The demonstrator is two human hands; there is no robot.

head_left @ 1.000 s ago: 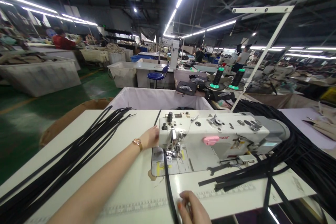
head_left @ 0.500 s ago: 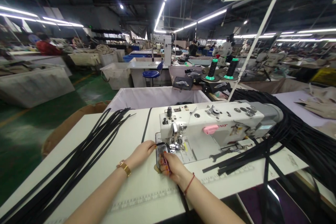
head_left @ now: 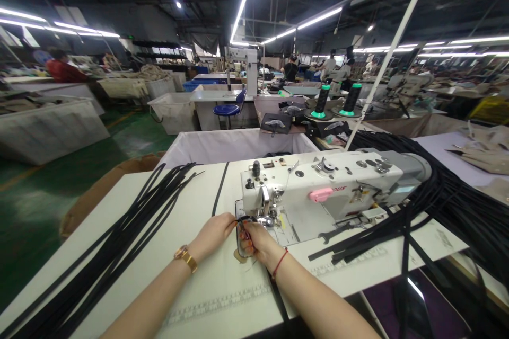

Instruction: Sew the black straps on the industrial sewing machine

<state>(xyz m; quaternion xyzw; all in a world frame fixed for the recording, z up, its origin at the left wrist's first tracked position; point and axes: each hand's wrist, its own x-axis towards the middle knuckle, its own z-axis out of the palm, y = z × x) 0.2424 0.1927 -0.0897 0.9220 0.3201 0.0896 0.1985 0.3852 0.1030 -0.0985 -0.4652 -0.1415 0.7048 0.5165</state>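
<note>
With our left hand [head_left: 218, 229] we are pinching a narrow black strap [head_left: 244, 218], thumb and fingertips closing together on it. Our right hand [head_left: 258, 241] is working just beside, its fingers curling around a small tool [head_left: 247, 231]; they are hiding most of it, so we cannot tell its kind. The strap is lying between our hands, next to the presser foot of a white sewing machine [head_left: 294, 183]. A gold watch [head_left: 186, 258] is circling our left wrist, a red cord [head_left: 280, 263] our right. Behind our left hand, another stretch of strap [head_left: 220, 189] is running across the white table [head_left: 159, 243]; we cannot tell whether it is joining the held piece. In front of us, a ruler strip [head_left: 217, 304] is crossing the tabletop. A wrench [head_left: 336, 234] is lying before the machine. To our left a bundle of black straps [head_left: 127, 230] is stretching out; to our right a larger heap [head_left: 457, 201] is spilling past the machine. Beyond, a pale-lined bin [head_left: 234, 143] is standing, and farther back, a blue stool [head_left: 226, 109].
</note>
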